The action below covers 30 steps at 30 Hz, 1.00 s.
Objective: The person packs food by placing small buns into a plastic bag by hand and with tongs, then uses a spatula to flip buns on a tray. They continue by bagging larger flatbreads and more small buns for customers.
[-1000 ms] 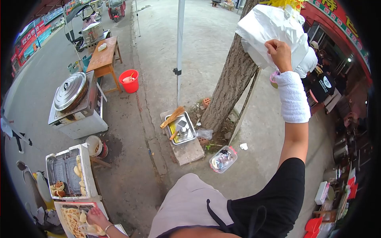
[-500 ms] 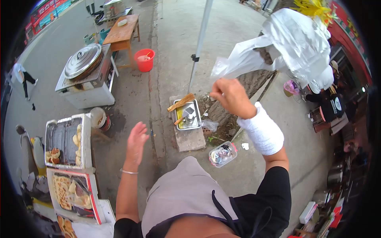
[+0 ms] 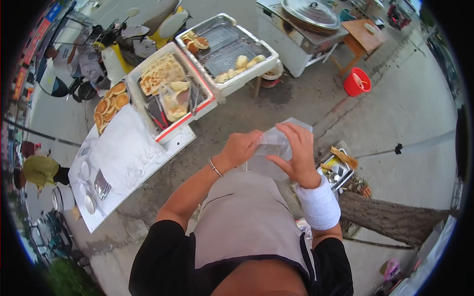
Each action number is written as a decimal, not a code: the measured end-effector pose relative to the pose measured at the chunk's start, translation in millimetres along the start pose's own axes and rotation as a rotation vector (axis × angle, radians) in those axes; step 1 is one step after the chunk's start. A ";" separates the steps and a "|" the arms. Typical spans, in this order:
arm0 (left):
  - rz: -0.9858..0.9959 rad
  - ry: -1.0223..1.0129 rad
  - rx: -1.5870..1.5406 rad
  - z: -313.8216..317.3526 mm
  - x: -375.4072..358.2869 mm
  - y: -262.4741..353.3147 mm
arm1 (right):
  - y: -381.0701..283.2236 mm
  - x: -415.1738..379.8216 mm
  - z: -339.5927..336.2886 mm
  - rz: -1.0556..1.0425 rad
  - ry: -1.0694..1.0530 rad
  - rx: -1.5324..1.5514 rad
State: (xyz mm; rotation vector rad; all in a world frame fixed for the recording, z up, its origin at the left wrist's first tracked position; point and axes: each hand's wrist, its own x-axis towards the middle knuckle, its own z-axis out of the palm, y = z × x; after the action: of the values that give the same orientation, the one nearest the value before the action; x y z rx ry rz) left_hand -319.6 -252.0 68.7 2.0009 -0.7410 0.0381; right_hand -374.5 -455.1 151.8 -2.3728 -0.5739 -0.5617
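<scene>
Clear plastic bag: held in front of the apron, between both hands. Left hand pinches one edge; right hand, fingers closed on the other. Step, as judged: rubbing the bag's mouth open. Next move calls for parting the two layers. Food trays stand near, to the left.

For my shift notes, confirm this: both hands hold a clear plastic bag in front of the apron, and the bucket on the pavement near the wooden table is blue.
Wrong on one point: the bucket is red, as the head view shows. The rest stands: the left hand and right hand both hold the clear plastic bag in front of the apron.
</scene>
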 end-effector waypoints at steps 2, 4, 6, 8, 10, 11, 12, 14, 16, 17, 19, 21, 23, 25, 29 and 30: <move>0.056 -0.096 0.002 -38.6 -8.4 -4.8 | 12.2 30.7 30.6 0.011 -0.152 0.133; -0.091 0.067 -0.066 -64.1 -20.0 -36.2 | 42.0 37.3 87.8 0.142 -0.524 0.527; -0.319 0.254 -0.140 -102.4 -28.5 -70.6 | 46.6 61.4 121.7 0.501 -0.587 1.173; -0.489 0.450 -0.261 -140.0 -41.8 -91.8 | 57.8 73.7 151.8 0.657 -0.301 1.761; -0.587 0.620 -0.481 -162.0 -56.5 -120.7 | 44.6 88.9 190.3 0.656 -0.365 1.954; -0.624 0.663 -0.488 -168.6 -60.6 -130.3 | 37.1 91.1 214.0 0.704 -0.443 1.995; -0.660 0.709 -0.490 -174.9 -63.3 -139.1 | 28.9 95.7 232.7 0.748 -0.525 2.038; -0.699 0.749 -0.443 -189.1 -64.7 -153.4 | 12.5 118.0 256.5 0.707 -0.671 1.958; -0.718 0.739 -0.353 -201.4 -66.7 -158.4 | 12.4 135.6 275.4 0.705 -0.683 1.925; -0.737 0.716 -0.345 -209.5 -70.2 -163.7 | 18.1 141.9 286.8 0.724 -0.626 1.934; -0.740 0.723 -0.339 -220.8 -66.0 -168.5 | 34.6 159.5 301.1 0.684 -0.650 1.933; -0.732 0.737 -0.322 -231.8 -68.0 -174.6 | 54.4 181.7 312.4 0.556 -0.827 1.920; -0.693 0.740 -0.318 -237.4 -63.2 -185.3 | 63.5 203.2 325.8 0.487 -0.954 1.813; -0.674 0.732 -0.222 -241.1 -58.2 -181.0 | 75.1 217.0 333.6 0.410 -1.044 1.737; -0.577 0.732 0.012 -253.6 -42.8 -164.8 | 89.3 272.0 336.4 0.294 -1.216 1.649; -0.546 0.744 0.069 -256.2 -36.6 -163.1 | 92.1 287.4 334.6 0.287 -1.280 1.624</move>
State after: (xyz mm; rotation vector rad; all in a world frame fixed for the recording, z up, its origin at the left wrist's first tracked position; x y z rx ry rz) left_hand -196.8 28.1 66.0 1.9806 0.2830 0.4597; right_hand -9.5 -226.9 19.1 -0.8575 -0.7017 1.2455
